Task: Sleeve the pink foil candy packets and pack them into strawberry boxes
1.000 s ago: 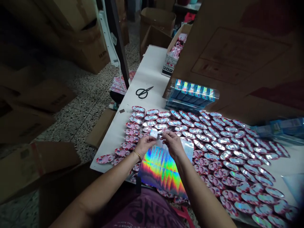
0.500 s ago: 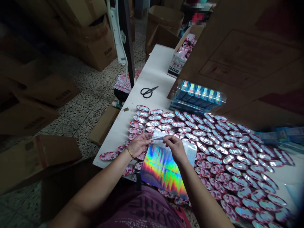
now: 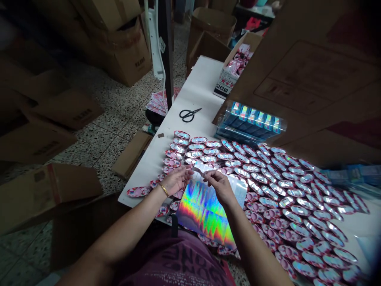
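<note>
A shiny holographic sticker sheet (image 3: 205,206) with rainbow reflections lies over several small oval packs at the table's front. Above its far edge, my right hand (image 3: 220,186) pinches a narrow strip (image 3: 198,171) between thumb and fingers; the strip curves toward the left. My left hand (image 3: 178,180), with a gold bangle at the wrist, hovers just left of the strip. Its fingers are loosely bent and apart, with nothing plainly held. Around the sheet stand rows of oval packs (image 3: 269,202) with red-and-white edges and silvery tops.
Black-handled scissors (image 3: 188,115) rest on the white table (image 3: 196,85). Beyond the packs sits a clear tray of blue boxes (image 3: 251,121). A large cardboard box (image 3: 300,79) looms at the right. A carton of pink packs (image 3: 228,75) stands at the back; cardboard boxes (image 3: 127,51) crowd the floor left.
My left hand has let go of the strip's left end and its fingers have spread. The strip, formerly stretched straight between both hands, now curves from my right hand. The view has shifted slightly.
</note>
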Motion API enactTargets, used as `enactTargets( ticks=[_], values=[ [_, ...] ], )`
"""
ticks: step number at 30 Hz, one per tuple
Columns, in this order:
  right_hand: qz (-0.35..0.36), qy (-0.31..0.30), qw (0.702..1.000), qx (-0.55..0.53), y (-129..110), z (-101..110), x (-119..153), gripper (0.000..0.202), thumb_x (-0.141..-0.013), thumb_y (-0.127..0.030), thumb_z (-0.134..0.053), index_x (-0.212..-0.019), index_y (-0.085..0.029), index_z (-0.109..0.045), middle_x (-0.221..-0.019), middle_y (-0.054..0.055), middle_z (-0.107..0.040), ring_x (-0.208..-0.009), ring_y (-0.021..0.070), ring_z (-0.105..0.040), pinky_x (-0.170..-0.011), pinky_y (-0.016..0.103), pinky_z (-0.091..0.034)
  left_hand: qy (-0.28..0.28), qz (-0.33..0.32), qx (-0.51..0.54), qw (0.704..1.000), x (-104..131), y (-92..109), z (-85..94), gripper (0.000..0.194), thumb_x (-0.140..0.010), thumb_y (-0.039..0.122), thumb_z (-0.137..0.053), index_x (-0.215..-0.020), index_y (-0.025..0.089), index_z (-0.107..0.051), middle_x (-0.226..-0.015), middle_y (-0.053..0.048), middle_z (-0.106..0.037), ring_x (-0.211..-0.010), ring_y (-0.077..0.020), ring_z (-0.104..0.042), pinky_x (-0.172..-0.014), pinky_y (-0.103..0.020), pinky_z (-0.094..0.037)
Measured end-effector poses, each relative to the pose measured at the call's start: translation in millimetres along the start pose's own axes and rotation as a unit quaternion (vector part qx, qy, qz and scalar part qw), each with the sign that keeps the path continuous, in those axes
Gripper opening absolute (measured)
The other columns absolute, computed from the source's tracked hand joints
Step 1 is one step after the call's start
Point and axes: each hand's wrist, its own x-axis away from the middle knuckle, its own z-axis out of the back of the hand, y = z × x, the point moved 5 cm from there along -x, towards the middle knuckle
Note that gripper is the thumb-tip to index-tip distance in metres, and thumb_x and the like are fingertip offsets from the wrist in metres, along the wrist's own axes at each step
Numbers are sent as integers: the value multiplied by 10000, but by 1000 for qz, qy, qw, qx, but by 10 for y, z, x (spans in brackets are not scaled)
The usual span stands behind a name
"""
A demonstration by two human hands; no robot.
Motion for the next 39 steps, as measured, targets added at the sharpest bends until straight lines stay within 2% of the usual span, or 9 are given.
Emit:
enactTargets(
  ticks=[7, 15, 19, 23, 25, 27, 34, 37, 39],
  values=[
    [-4, -38, 999, 1, -64, -151, 27, 156, -671, -344, -644, -648, -195, -603, -761, 7, -616, -610, 102, -484, -540, 232, -334, 24, 42, -51, 998, -18, -34, -18, 269, -708, 313, -650, -898, 128, -602, -847, -70, -623, -675, -108, -588, -519, -179, -396],
    [-27, 12, 1000, 1, 123, -195, -82, 187, -654, -364, -644, -637, -188, -584, -609, -21, -559, -547, 99, -460, -511, 227, -311, 145, -70, -82, 984, -34, 124, 181, 306, -556, 285, -753, -772, 137, -593, -660, 23, -563, -525, -41, -491, -410, -144, -265],
    [-9, 100, 993, 58, 319, -419, -349, 207, -665, -386, -603, -609, -192, -553, -544, -40, -499, -523, 108, -432, -529, 240, -323, 266, -191, -216, 920, -65, 460, 509, 276, -587, 350, -703, -737, 134, -620, -645, 8, -597, -575, -82, -514, -520, -187, -381],
    [45, 168, 957, 232, 351, -771, -663, 193, -729, -339, -504, -604, -197, -542, -630, 2, -542, -627, 149, -472, -611, 270, -339, 381, -267, -409, 785, -143, 894, 765, 233, -640, 352, -641, -734, 138, -654, -740, -29, -622, -709, -142, -547, -690, -256, -423],
    [65, 200, 919, 333, 327, -885, -766, 175, -741, -294, -478, -631, -191, -567, -727, 43, -572, -737, 183, -486, -673, 298, -332, 412, -274, -503, 709, -196, 1047, 807, 206, -658, 327, -621, -721, 137, -670, -775, -48, -610, -732, -156, -537, -730, -272, -410],
    [70, 211, 886, 408, 317, -944, -830, 169, -744, -261, -468, -653, -184, -588, -811, 78, -579, -825, 214, -474, -718, 326, -317, 421, -263, -563, 661, -247, 1119, 814, 194, -681, 313, -596, -722, 143, -680, -792, -62, -598, -743, -166, -528, -750, -283, -400],
    [41, 189, 837, 511, 366, -990, -920, 176, -746, -240, -468, -685, -169, -617, -895, 126, -568, -894, 264, -452, -733, 372, -304, 401, -239, -630, 620, -323, 1069, 754, 178, -695, 333, -594, -702, 173, -671, -828, -70, -568, -781, -183, -517, -764, -284, -387],
    [38, 190, 824, 532, 325, -1016, -969, 149, -716, -233, -501, -777, -158, -615, -896, 129, -578, -883, 268, -466, -725, 367, -313, 421, -231, -609, 632, -338, 1082, 796, 185, -665, 292, -622, -796, 161, -640, -842, -64, -569, -801, -183, -526, -755, -279, -388],
    [47, 187, 830, 523, 275, -927, -977, 174, -700, -220, -507, -828, -160, -608, -872, 116, -590, -858, 256, -483, -719, 355, -324, 450, -209, -568, 656, -317, 1106, 844, 355, -641, 253, -638, -974, 142, -581, -853, -60, -576, -786, -180, -533, -729, -277, -394]
  ],
)
